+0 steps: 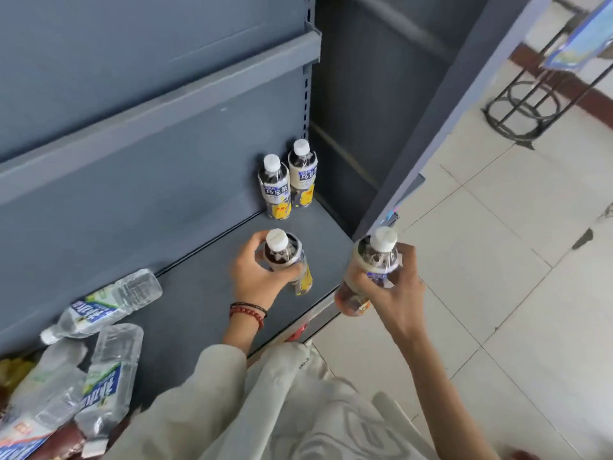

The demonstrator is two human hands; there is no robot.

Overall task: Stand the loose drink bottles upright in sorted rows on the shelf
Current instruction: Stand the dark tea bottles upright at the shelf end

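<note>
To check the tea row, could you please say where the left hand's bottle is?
Head view, centre: the left hand holds the tea bottle upright over the shelf, in front of the two standing tea bottles.

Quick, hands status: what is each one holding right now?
Left hand: grips a tea bottle, upright over the shelf.
Right hand: grips a second tea bottle, held past the shelf's front edge.
</note>
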